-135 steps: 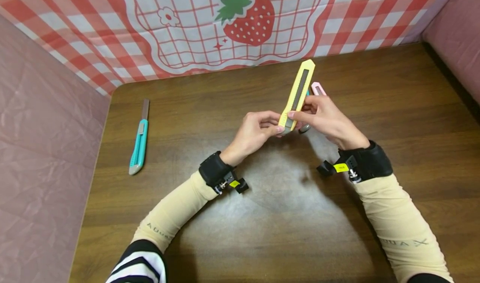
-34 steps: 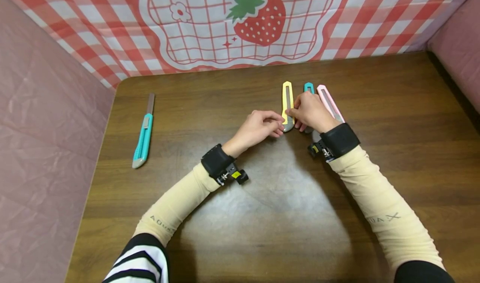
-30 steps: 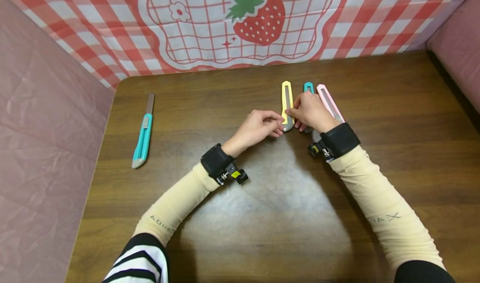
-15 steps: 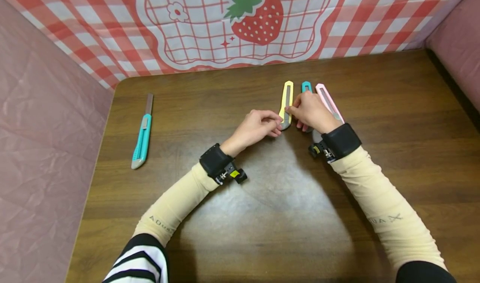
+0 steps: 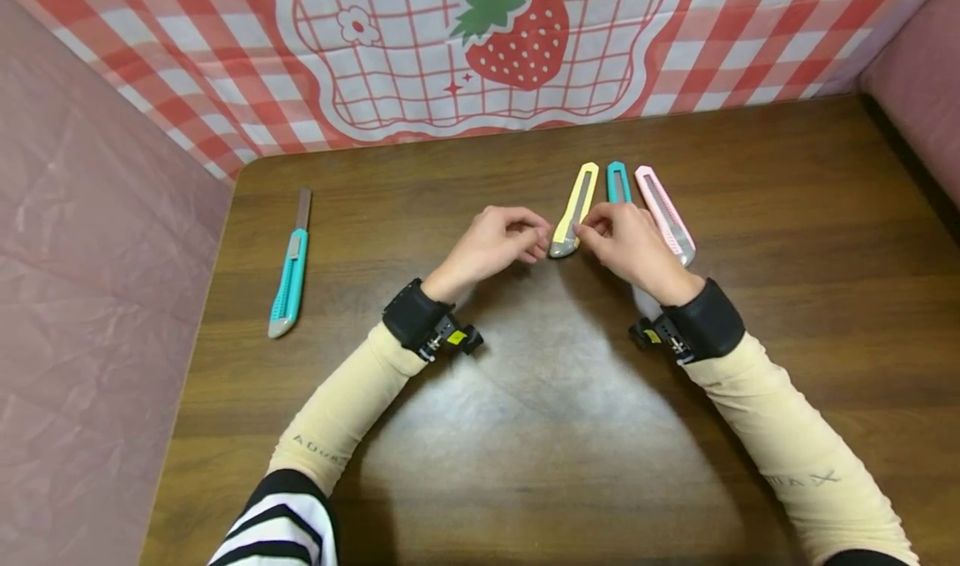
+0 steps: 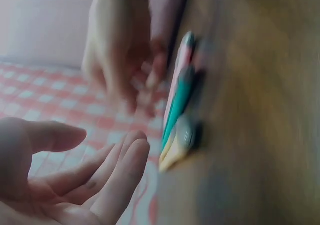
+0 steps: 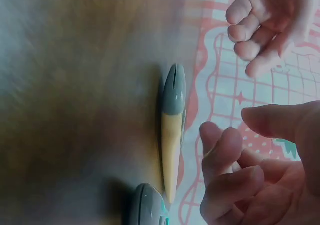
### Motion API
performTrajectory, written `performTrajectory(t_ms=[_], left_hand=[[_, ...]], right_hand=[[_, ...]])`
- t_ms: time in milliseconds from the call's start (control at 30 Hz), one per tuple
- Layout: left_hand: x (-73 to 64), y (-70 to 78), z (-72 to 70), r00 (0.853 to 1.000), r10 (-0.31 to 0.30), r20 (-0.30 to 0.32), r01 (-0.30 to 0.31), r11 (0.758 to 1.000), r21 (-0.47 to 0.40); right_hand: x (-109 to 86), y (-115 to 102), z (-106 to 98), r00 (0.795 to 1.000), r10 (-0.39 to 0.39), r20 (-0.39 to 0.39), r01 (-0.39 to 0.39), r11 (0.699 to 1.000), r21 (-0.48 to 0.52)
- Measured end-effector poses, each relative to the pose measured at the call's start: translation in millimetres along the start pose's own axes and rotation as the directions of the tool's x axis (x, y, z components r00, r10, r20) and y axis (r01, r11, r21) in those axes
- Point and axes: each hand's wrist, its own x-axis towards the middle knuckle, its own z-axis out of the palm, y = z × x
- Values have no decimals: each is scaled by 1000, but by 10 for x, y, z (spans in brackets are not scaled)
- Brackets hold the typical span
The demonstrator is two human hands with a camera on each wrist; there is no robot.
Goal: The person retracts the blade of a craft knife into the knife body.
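Note:
A yellow utility knife (image 5: 581,195) lies slanted on the table, its grey end toward the person. My left hand (image 5: 495,245) hovers just left of that end, fingers loosely bent and holding nothing. My right hand (image 5: 633,245) is above the table on the other side, over the lower part of a teal utility knife (image 5: 618,184); the right wrist view shows a gap between its thumb and fingers (image 7: 225,150). To the right lies a pink utility knife (image 5: 663,207), partly behind the right hand. The left wrist view is blurred, but its fingers (image 6: 125,175) are apart from the knives.
Another teal utility knife (image 5: 288,283) lies at the left of the wooden table (image 5: 480,433), its blade extended away from the person. A checked cloth with a strawberry (image 5: 517,37) hangs along the far edge. Pink fabric (image 5: 82,241) borders the left side.
The yellow knife, earlier held up in both hands, came down onto the table and swung to a slant. Both hands have since let go; the left drew back leftward, the right toward the person.

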Motion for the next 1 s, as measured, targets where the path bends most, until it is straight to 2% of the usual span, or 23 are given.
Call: performTrajectory(t_ms=[33,200,300,400,467,533,633,667,767,833,933,1000], left_hand=[[-21,-20,-68,1000,15,-7,-15,1000,7],[-99,-323,-523,994,42,-102,-29,992,124],[-271,-412,-845,983,56,-175,-19,978,207],[-484,-453,-1168,962,79,-262,13,943,332],[-617,-474,-1364,935,113,-336,55,889,454],[-737,-506,-1533,899,152,-412,119,818,562],[-885,-567,-1724,845,180,-503,241,712,659],[-929,-587,-1768,834,172,-524,280,686,671],[-1037,-632,-1852,815,133,-564,387,601,699],[-1090,-662,-1881,807,96,-582,449,540,712],[-1143,-721,-1911,796,36,-604,521,467,715],[-1162,-767,-1932,791,-8,-612,554,434,711]], right_hand=[[-22,-1,9,1000,-10,-8,11,1000,7],[-116,-10,15,999,-42,-31,43,997,57],[-153,-7,5,999,-42,-28,44,996,79],[-168,-2,-1,999,-47,-23,49,995,82],[-172,1,-1,998,-51,-25,53,995,79],[-176,6,2,998,-55,-28,57,995,80],[-186,12,11,998,-57,-28,59,995,84],[-188,14,14,998,-60,-27,62,995,84],[-195,14,18,997,-73,-29,75,994,76],[-197,12,19,997,-76,-32,78,994,74],[-202,7,19,996,-80,-32,82,994,74],[-203,4,21,996,-83,-28,84,993,78]])
